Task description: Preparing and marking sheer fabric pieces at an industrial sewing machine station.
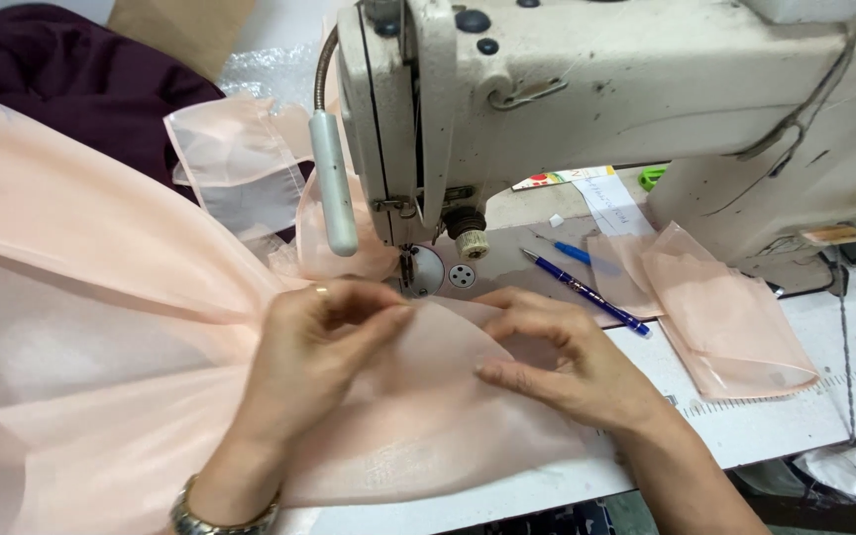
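a: where is the peach fabric [101,327]?
b: it spreads over the left half of the white tabletop [775,426], and its near edge lies right in front of the needle of the sewing machine [587,89].
a: and the left hand [314,362]?
b: it rests on the fabric, its grip closed, thumb and forefinger pinching a fold just below the needle plate. there is a ring on one finger and a metal watch [220,515] on the wrist.
a: the right hand [567,362]?
b: it lies on the same piece, just right of the left hand. its fingers curl over the curved edge and press it down, so the grip is shut on the fabric too.
a: what else is around?
b: two blue pens [587,290] lie just right of the needle, a small folded peach piece [735,327] lies beside them, and dark purple cloth [71,89] sits at the far left.
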